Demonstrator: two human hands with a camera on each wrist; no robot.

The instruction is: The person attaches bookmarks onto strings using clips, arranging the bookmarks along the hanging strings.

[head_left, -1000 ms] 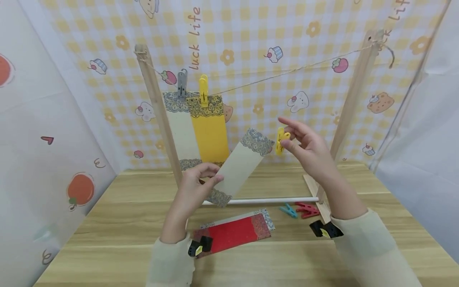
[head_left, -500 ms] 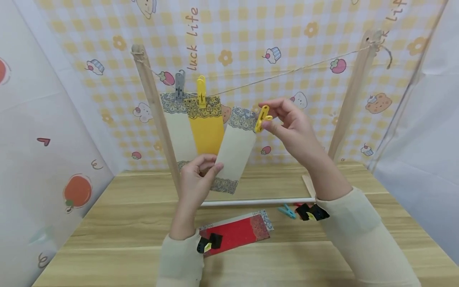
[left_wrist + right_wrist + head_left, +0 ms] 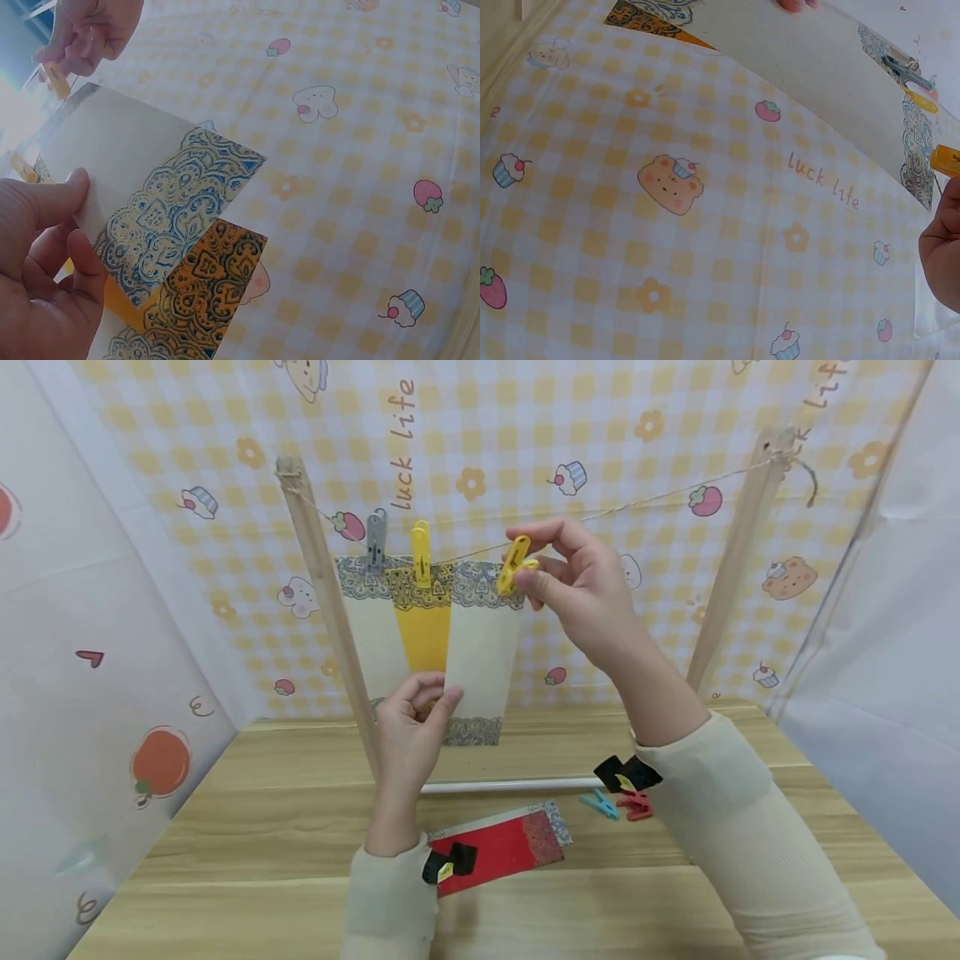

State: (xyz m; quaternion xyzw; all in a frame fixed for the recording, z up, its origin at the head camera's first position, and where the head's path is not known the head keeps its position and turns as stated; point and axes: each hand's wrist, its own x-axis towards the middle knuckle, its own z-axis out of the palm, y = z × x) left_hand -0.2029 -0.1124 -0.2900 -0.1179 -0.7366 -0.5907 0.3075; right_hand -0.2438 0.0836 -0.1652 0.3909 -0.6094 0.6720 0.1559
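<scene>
Between the thumb and fingers of my left hand (image 3: 408,727) is the lower left edge of a cream card (image 3: 483,652) with patterned lace bands at both ends. The card stands nearly upright, its top edge close to the string (image 3: 645,503). My right hand (image 3: 592,593) pinches a yellow clothespin (image 3: 514,564) at the card's top right corner; whether its jaws are around card or string I cannot tell. To the left, a grey clothespin (image 3: 376,543) holds another cream card (image 3: 378,635) on the string. Another yellow clothespin, at the line, holds a yellow card (image 3: 426,639), partly covered by the held card.
Two wooden posts (image 3: 318,577) carry the string, with a white rod (image 3: 517,786) low between them. On the wooden table (image 3: 247,827) lie a red card (image 3: 487,852) over a pale one, a teal clothespin (image 3: 600,803) and red clothespins (image 3: 639,807). Checked cloth (image 3: 517,435) hangs behind.
My left hand has turned the tilted cream card nearly upright and lifted it toward the string. My right hand has brought the yellow clothespin up and left to the card's top corner.
</scene>
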